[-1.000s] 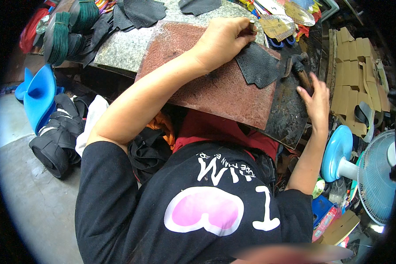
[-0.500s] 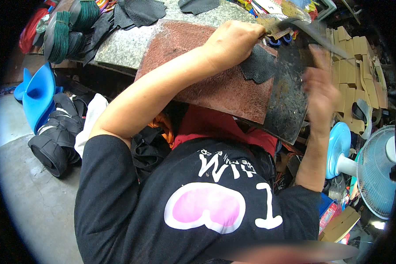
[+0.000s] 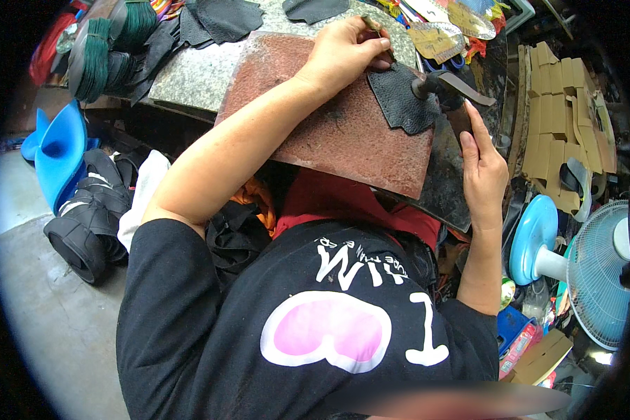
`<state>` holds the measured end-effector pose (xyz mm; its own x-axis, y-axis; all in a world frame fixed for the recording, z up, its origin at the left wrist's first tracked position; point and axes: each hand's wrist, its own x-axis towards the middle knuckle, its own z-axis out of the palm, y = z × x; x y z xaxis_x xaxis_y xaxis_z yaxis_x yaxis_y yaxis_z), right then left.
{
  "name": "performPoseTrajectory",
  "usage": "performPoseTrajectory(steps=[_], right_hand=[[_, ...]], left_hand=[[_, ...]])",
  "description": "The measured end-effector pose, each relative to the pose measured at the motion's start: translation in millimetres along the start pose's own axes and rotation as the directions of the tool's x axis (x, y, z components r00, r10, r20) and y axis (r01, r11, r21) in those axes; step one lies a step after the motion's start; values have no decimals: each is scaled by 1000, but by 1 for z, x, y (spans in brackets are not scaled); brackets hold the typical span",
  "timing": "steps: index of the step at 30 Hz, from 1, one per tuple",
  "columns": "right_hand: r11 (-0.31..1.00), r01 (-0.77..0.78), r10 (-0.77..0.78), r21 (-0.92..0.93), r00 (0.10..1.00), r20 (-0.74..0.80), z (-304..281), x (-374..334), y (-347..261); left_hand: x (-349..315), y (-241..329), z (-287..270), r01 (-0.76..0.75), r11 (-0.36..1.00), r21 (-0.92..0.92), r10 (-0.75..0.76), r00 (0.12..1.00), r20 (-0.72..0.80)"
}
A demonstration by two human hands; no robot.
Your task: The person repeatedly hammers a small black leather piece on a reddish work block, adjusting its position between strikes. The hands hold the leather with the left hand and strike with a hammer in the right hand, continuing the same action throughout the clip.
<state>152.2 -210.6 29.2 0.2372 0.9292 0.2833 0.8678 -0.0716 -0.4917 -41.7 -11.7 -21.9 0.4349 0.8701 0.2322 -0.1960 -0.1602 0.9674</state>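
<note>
A black textured leather piece (image 3: 397,98) with a cut outline lies on the reddish-brown slab (image 3: 329,147) before me. My right hand (image 3: 484,164) holds a hammer (image 3: 457,115) by its dark handle, the index finger stretched along it. The hammer's round face is at the leather's right edge, and its curved claw points away to the right. At the leather's far left corner, my left hand (image 3: 353,52) is closed, thumb against fingers, on a small dark thing I cannot make out.
More black leather pieces (image 3: 220,19) lie on the speckled stone top (image 3: 189,80). Green cord bundles (image 3: 91,63) stand at the far left. Yellowish templates (image 3: 435,42) lie beyond the slab. At right are stacked cardboard boxes (image 3: 556,105), a blue stool (image 3: 532,238) and a fan (image 3: 602,273).
My right hand, blurred and farther right before, has come left with the hammer, whose head is now at the leather. My left hand has drawn back to the left and slightly away.
</note>
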Motion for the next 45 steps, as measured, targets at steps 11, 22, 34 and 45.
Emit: performPoseTrajectory(steps=[11, 22, 34, 45], right_hand=[[963, 7, -2, 268, 1000, -20, -28, 10, -18], [914, -109, 116, 392, 993, 6, -20, 11, -18], [992, -38, 46, 123, 997, -58, 5, -8, 17], [946, 61, -129, -319, 972, -197, 8, 27, 49]], left_hand=[[-5, 10, 0, -142, 951, 276, 130, 990, 59], [-11, 27, 23, -526, 487, 697, 466, 832, 302], [2, 3, 5, -44, 996, -79, 37, 995, -96], [-6, 15, 11, 6, 985, 170, 10, 995, -95]])
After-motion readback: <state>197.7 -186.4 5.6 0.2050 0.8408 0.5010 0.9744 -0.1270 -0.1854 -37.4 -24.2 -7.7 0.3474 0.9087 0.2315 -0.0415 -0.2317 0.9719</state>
